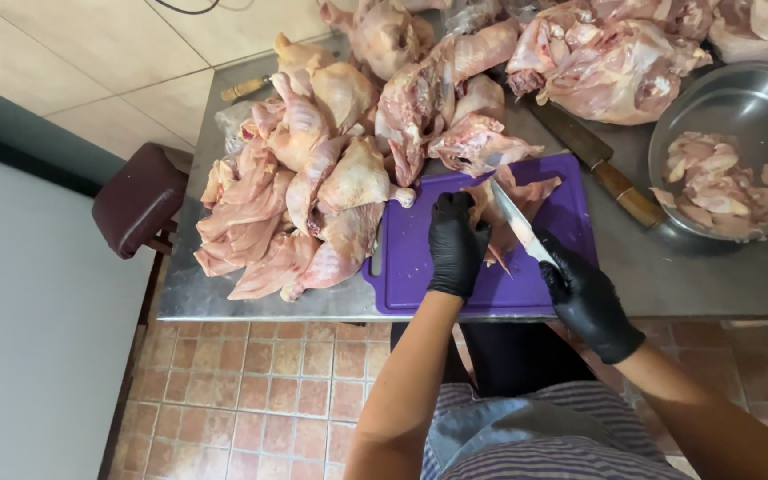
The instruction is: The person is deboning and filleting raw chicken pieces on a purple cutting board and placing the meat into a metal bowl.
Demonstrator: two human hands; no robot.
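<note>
A purple cutting board [420, 258] lies at the front edge of a steel table [686, 276]. On it rests a raw chicken piece [526, 194]. My left hand [455, 244], in a black glove, presses down on that piece. My right hand [584, 298], also black-gloved, grips a knife [517, 222] whose blade slants up and left into the meat. A big heap of raw chicken parts [304, 196] lies just left of the board.
A steel bowl [757, 107] with cut chicken bits stands at the right. A second knife with a wooden handle [615, 182] lies behind the board. More chicken carcasses [606, 62] fill the back. A dark red stool [140, 200] stands left of the table.
</note>
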